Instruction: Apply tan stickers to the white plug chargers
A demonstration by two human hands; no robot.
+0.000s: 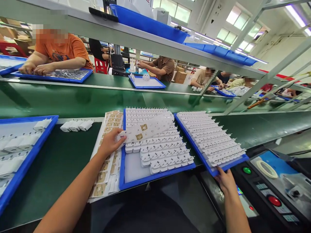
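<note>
My left hand (112, 142) pinches the near end of a white sticker sheet (155, 127) that carries a few tan stickers. The sheet stretches over a blue tray (136, 185) filled with rows of white plug adapters (167, 161), their pins upward. Bare tray bottom shows at its near left. Beneath my left forearm lies a stack of sticker sheets (99, 189). At the right, my right hand (224, 181) grips the near edge of a second blue tray (212, 172), packed with white plug adapters (211, 139); its thumb is partly hidden.
Another blue tray (52, 124) of chargers stands at the left, beside several loose white chargers (76, 125). A black machine (262, 191) with green and red buttons is at the right. A shelf (145, 35) crosses overhead. Co-workers sit across the green conveyor (97, 100).
</note>
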